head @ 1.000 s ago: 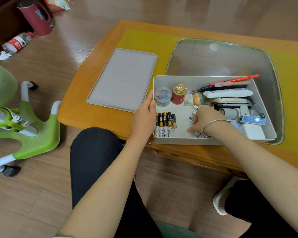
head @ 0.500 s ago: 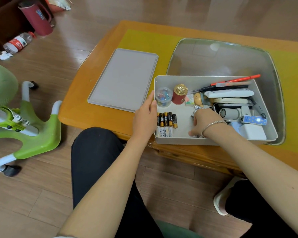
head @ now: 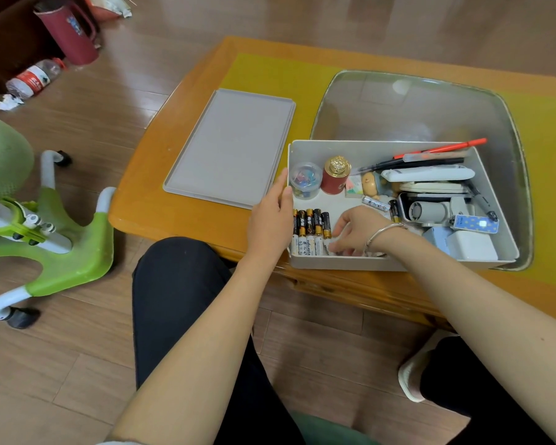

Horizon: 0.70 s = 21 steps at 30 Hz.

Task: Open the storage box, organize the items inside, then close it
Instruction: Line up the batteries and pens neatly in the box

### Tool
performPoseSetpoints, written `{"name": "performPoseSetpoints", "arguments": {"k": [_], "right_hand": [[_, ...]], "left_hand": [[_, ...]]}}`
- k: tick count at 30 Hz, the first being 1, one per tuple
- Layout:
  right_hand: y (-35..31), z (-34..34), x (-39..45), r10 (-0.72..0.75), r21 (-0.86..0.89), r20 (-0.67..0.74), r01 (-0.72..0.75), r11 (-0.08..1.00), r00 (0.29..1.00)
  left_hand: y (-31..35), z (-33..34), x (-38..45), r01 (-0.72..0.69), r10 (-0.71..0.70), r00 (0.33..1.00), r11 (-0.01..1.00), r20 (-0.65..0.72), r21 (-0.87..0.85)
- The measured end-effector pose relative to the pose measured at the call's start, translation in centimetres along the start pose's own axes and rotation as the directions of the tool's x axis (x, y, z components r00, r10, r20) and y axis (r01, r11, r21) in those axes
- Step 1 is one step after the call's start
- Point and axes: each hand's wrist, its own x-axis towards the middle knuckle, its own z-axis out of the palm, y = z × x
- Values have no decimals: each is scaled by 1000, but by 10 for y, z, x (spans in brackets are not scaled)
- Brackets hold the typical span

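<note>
Since the frames before, the right hand [head: 355, 231] has slid leftward and nearer inside the box, from the loose items in the middle to the front wall beside the row of batteries [head: 312, 224]. Its fingers point down at the box floor there; whether they pinch something small cannot be told. A bangle [head: 384, 231] sits on that wrist. The left hand [head: 270, 220] rests as before against the outside of the box's left wall, fingers relaxed and straight, thumb at the rim.

The storage box [head: 398, 264] is an open, pale grey rectangular tub at the near edge of the wooden table [head: 161, 200]. Behind the batteries stand a clear round tub of coloured clips [head: 305, 183] and a red canister with a gold top [head: 335, 176]. The right half holds a white charger block [head: 471, 247], remotes and, along the far wall, an orange pen [head: 443, 147]. The flat grey lid [head: 231, 146] lies to the box's left, just beside it.
</note>
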Motion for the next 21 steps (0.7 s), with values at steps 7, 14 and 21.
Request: {"name": "performPoseSetpoints", "arguments": {"k": [7,14,21], "right_hand": [[-5,6,1,17,49,-42,-15,999,999],[-2,5,3,-29,139,-79,40,989,996],[4,2,8,-83,101,-128,96,990,988]], "left_hand": [[0,0,0,9,-9,1000,1000,8,-6],[-1,1,0,6,-6,1000,1000,3,-11],[0,0,0,9,-8,1000,1000,10,-4]]}}
